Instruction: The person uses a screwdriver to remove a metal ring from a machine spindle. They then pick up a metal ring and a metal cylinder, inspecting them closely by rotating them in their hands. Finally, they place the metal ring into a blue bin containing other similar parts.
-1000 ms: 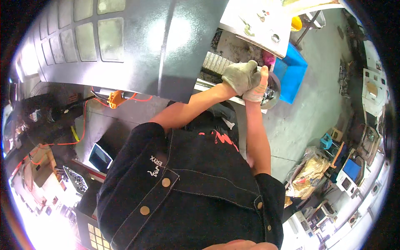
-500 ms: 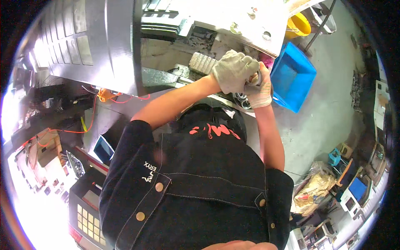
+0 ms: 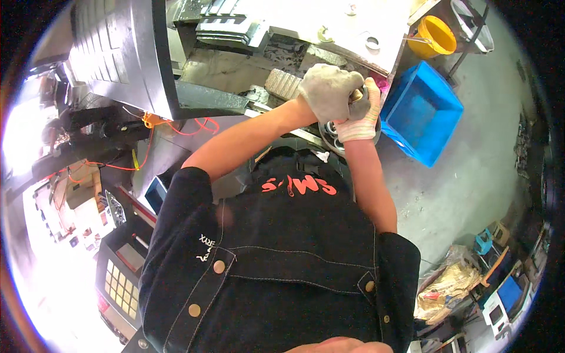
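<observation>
My left hand (image 3: pixel 329 93), in a grey work glove, is closed and pressed against my right hand (image 3: pixel 364 120), in a white glove with coloured stripes. Between them is a metal ring (image 3: pixel 364 100), mostly covered by the gloves; the fingers of both hands are curled around it. Just below the hands, several metal rings (image 3: pixel 331 136) lie in a container partly hidden by my right wrist. To the left of my left hand sits a ridged metal block (image 3: pixel 283 84) on the wet machine bed (image 3: pixel 220 73).
A ring (image 3: pixel 372 43) and a curved piece (image 3: pixel 324 34) lie on the bright white tabletop (image 3: pixel 347 20). At right stand a blue bin (image 3: pixel 426 112) and a yellow bucket (image 3: pixel 435 36). A large dark machine panel (image 3: pixel 126 56) rises at left, with an orange cord (image 3: pixel 154 120) below.
The view has shifted, so the blue bin and yellow bucket show more fully. Both hands stay together around the ring, with the left glove turned a little.
</observation>
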Tool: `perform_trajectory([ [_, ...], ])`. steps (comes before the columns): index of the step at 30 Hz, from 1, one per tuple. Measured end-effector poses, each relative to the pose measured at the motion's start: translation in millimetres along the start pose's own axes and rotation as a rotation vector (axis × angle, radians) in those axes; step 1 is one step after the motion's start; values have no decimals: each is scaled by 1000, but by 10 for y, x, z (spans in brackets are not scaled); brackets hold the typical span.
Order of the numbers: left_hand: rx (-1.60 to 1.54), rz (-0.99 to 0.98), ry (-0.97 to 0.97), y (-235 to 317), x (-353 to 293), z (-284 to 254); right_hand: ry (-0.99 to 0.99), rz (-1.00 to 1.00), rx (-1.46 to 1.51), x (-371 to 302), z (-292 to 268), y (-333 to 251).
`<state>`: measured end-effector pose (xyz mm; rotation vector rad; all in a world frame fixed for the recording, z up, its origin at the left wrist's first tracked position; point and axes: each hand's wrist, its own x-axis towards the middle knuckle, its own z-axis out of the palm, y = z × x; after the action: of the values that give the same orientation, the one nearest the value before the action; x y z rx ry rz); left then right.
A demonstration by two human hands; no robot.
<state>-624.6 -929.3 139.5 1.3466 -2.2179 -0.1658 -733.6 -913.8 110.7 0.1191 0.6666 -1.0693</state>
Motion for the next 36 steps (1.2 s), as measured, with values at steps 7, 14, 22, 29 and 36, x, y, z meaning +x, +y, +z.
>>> perform_trajectory([
  [7, -92, -78, -114, 159, -85, -111, -140, 54, -232, 83, -265, -230],
  [14, -455, -262, 108, 83, -401, 50, -163, 80, -651, -118, -309, -274],
  [22, -683, -424, 77, 86, -585, 69, -288, 91, -754, -133, -448, -301],
  [29, -1736, -1230, 20, -455, -1008, 651, -68, -388, -1546, 6, -945, -140],
  [36, -1992, -1546, -144, -735, -1370, 654, -116, -435, -2621, 322, -1435, 278],
])
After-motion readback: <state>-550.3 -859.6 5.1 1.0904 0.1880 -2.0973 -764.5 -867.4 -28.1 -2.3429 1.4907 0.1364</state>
